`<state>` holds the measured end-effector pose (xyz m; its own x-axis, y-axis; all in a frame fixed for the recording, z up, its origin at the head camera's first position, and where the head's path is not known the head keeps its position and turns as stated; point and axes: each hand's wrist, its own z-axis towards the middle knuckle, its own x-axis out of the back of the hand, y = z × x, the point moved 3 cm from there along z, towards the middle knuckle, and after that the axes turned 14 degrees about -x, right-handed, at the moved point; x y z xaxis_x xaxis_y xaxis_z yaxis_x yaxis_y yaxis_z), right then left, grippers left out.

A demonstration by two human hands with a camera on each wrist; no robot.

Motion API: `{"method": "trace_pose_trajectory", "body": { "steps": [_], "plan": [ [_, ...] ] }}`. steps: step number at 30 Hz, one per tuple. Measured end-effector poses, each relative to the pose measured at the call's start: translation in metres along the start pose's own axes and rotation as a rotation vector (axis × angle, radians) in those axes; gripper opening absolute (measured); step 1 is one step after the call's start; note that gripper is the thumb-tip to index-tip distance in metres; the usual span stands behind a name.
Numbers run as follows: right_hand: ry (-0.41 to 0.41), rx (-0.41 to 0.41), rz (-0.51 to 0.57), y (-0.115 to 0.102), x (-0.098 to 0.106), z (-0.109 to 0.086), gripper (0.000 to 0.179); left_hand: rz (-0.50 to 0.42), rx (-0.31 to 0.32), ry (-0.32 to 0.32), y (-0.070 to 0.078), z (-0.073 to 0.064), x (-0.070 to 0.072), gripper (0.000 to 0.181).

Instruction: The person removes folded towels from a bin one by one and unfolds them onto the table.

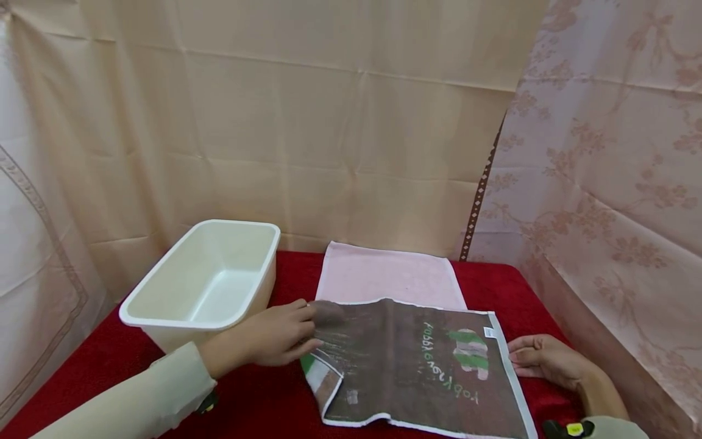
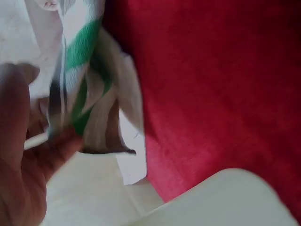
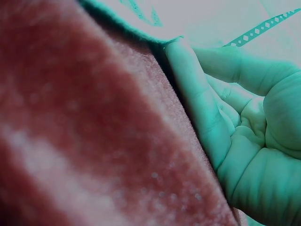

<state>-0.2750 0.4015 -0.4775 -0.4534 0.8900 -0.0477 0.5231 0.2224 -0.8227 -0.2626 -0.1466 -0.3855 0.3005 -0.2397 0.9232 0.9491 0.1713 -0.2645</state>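
Note:
A dark grey-brown towel with a white border, lettering and a green-and-pink striped figure lies spread in front of me in the head view. My left hand grips its left edge, where a corner turns over and shows green, white and brown stripes. The left wrist view shows the striped towel hanging in folds from the thumb and fingers of that hand. At the opposite side, my right hand pinches the white border near the small label. In the right wrist view the towel's edge meets the fingertips.
A pale pink towel lies flat behind the dark one, which overlaps its front. To the left stands a deep cream plastic basin, close behind my left forearm. Red cloth covers the table, and beige curtains hang behind it.

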Motion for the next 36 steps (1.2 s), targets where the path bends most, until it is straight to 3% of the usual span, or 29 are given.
{"method": "trace_pose_trajectory", "body": {
  "steps": [3,8,13,18,22,25,28,31,36],
  "plan": [
    [-0.007,0.008,0.001,0.001,0.001,0.000,0.021,0.017,0.151,-0.054,0.002,-0.004,-0.007,0.032],
    [-0.011,0.014,0.002,0.003,0.002,0.000,0.022,-0.070,0.442,-0.193,0.005,-0.010,-0.026,0.035],
    [-0.014,0.011,-0.001,0.003,0.003,0.001,0.021,-0.164,0.630,-0.220,0.004,-0.015,-0.042,0.025],
    [-0.014,0.015,-0.006,0.002,0.003,0.000,0.022,-0.166,0.771,-0.206,-0.007,-0.007,-0.041,0.024],
    [-0.003,0.010,-0.005,0.000,0.004,-0.001,0.021,-0.071,0.834,-0.114,-0.022,0.003,-0.042,0.024],
    [0.006,0.008,-0.010,0.000,0.003,-0.001,0.022,-0.053,0.929,-0.042,-0.032,0.006,-0.046,0.028],
    [0.009,0.003,-0.015,0.000,0.002,0.002,0.021,-0.095,1.056,-0.001,-0.041,0.003,-0.051,0.033],
    [-0.007,0.013,-0.018,0.001,0.001,0.003,0.022,-0.168,1.139,0.003,-0.046,-0.002,-0.057,0.036],
    [-0.030,0.035,-0.010,0.002,0.003,0.004,0.024,-0.265,1.181,-0.043,-0.051,-0.005,-0.065,0.038]
  ]
}}
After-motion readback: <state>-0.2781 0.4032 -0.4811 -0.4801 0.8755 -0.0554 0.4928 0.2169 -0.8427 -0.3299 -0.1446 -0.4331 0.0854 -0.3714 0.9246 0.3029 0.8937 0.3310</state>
